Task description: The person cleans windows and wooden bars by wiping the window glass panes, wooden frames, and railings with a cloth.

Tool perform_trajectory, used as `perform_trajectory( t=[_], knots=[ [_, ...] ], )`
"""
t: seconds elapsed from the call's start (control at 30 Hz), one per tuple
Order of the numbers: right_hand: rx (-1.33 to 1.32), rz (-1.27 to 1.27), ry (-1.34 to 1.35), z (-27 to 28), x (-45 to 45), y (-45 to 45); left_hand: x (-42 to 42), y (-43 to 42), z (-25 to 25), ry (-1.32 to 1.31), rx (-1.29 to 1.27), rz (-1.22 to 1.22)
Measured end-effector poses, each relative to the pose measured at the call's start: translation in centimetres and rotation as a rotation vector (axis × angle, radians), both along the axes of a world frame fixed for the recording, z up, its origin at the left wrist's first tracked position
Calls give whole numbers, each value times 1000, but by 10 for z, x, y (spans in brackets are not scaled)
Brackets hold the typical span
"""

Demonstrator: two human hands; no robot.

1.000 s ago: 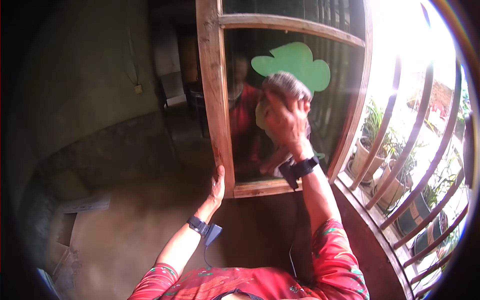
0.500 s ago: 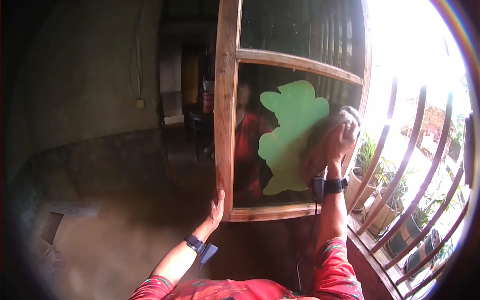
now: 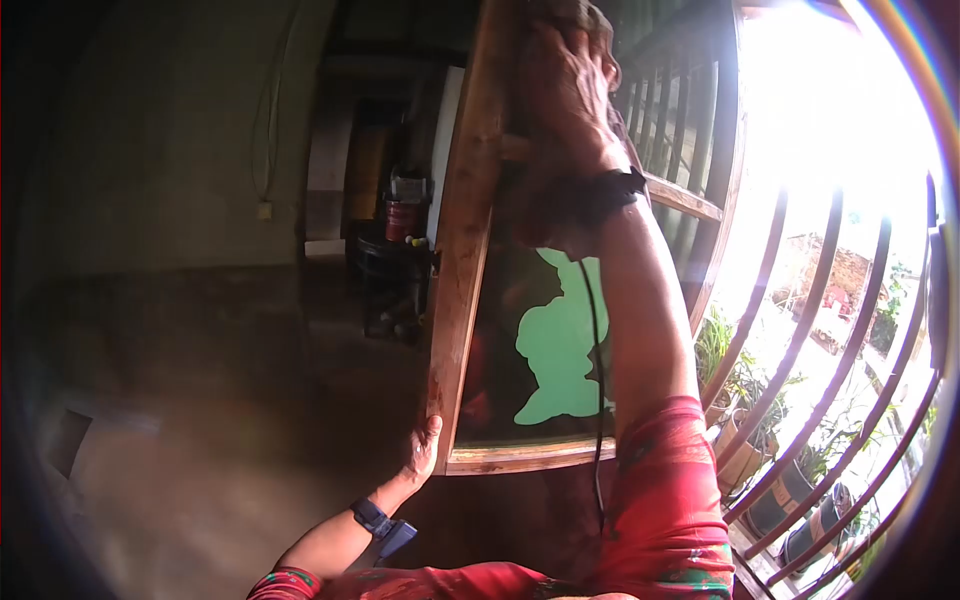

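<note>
A wooden-framed window sash (image 3: 462, 280) stands swung out in front of me, its glass split by a crossbar. My left hand (image 3: 424, 450) grips the lower left edge of the frame, thumb showing and the other fingers mostly hidden. High on the upper pane, my right hand (image 3: 575, 85) presses a bunched greyish cloth (image 3: 595, 18) to the glass near the left stile. On the lower pane is a green cut-out shape (image 3: 562, 360), its upper and right parts covered by my right forearm. Both wrists wear dark straps, and a black cable hangs from the right one.
Slanting metal bars (image 3: 800, 300) run along the bright right side, with potted plants (image 3: 750, 430) behind them. At the left is a dim wall with a hanging cord (image 3: 268, 150). Through a doorway stand a dark round table (image 3: 385, 250) and a red container (image 3: 402, 220).
My right hand has moved up and left with the cloth, from the right side of the lower pane to the upper pane. My left hand stays on the frame; the view has shifted slightly.
</note>
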State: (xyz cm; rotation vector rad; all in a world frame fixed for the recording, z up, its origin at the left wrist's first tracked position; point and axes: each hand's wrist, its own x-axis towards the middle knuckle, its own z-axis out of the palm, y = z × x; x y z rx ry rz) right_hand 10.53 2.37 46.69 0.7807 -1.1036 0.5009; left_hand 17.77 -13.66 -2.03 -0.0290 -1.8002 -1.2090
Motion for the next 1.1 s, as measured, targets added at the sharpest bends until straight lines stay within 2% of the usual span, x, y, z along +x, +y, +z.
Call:
perform_trajectory(
  t=[0.03,0.07,0.1,0.13,0.17,0.23,0.27,0.3,0.37,0.43,0.53,0.63,0.77,0.8,0.83,0.87,0.9,0.93,0.97,1.0,1.07,1.1],
  knots=[
    [47,25,-8,-1,-6,16,-1,-3,-2,2,-2,-2],
    [-22,-20,184,11,-36,23,-3,-6,-5,-12,-30,0],
    [-82,-152,141,13,-45,38,-4,-7,-7,-26,-56,3],
    [-66,-103,60,14,-49,54,-1,-7,-5,-25,-53,3],
    [-149,-292,119,20,-69,74,7,-6,0,-87,-74,-6],
    [-147,-173,-154,12,-80,117,6,-7,-1,-146,-89,-13],
    [-226,-464,-54,6,-87,138,-1,-9,-7,-103,-97,-20],
    [-244,-395,-432,6,-101,161,-8,-11,-14,-61,-106,-27],
    [-255,-627,-643,-13,-111,191,-23,-18,-29,-33,-171,59],
    [-122,-655,-750,-43,-98,197,-24,-19,-30,-2,-233,141],
    [65,-637,-744,-82,-64,196,-7,-15,-8,-42,-298,99],
    [197,-578,-631,-92,-34,186,-1,-10,1,-58,-222,5],
    [251,-546,-502,-49,-46,177,-4,-6,5,80,-193,-11],
    [218,-481,-901,-12,-66,171,11,0,17,9,-146,-95],
    [177,-399,-1300,7,-80,172,0,-5,5,39,-162,-14],
    [95,-589,-638,-61,16,121,-18,-16,-15,24,-130,-11],
    [268,-545,-540,-61,48,102,-29,-21,-30,9,-96,-9],
    [327,-443,-526,-57,38,85,-22,-16,-23,17,-75,-33],
    [258,-263,-453,-58,21,69,-23,-18,-25,23,-74,-38],
    [283,-254,-375,-58,16,49,-25,-27,-31,-48,-13,-126],
    [274,-20,-217,-60,21,13,-33,-37,-37,-190,105,-304],
    [265,-24,-157,-58,13,6,-24,-26,-26,-81,79,-224]
  ],
)
